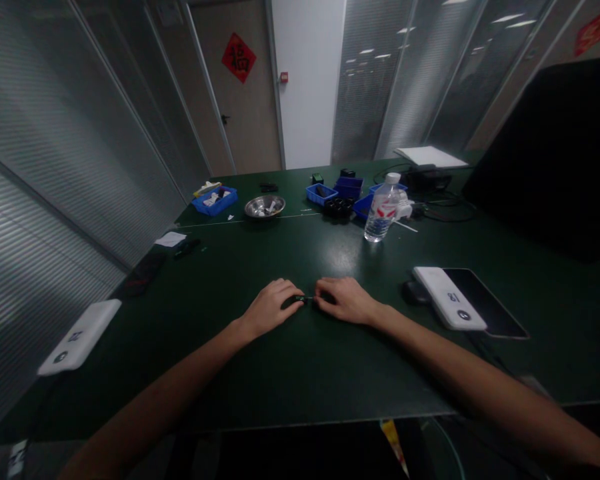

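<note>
On the dark green table, my left hand (271, 307) is closed, thumb and fingers pinching a small dark object (293, 301). My right hand (350, 301) lies just across from it, its fingers curled round another small dark piece (325, 297) that is mostly hidden. A thin light line spans the narrow gap between the two hands; whether it joins both pieces, I cannot tell. Both wrists rest low over the tabletop.
A water bottle (380, 210) stands beyond my right hand. Farther back are a metal bowl (265, 207), a blue tray (214, 201) and several blue bins. White power banks (449, 297) (80, 337) lie at both sides, the right one on a dark phone-like slab (495, 310).
</note>
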The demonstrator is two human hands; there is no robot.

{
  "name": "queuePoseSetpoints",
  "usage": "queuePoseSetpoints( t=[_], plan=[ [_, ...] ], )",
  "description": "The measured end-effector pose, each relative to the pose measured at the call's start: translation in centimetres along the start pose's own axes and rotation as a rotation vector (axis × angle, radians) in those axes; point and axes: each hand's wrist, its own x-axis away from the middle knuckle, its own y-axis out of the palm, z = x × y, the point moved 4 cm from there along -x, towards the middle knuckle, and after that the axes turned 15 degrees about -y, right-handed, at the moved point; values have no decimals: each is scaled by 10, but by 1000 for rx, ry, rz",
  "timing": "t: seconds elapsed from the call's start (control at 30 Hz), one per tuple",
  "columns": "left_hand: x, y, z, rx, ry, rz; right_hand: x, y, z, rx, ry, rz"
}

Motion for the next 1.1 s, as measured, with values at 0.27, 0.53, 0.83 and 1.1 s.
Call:
queuePoseSetpoints(
  t=[0.27,0.53,0.83,1.1],
  plan=[
    [0,0,0,3,17,-15,0,-3,-2,-13,10,-13],
    [-1,-2,0,71,2,-36,1,1,0,-61,-6,26],
    [1,-3,-2,173,-24,-50,1,3,-5,-81,-62,44],
    [6,-5,0,252,89,54,-2,7,-16,-142,-74,63]
  ],
)
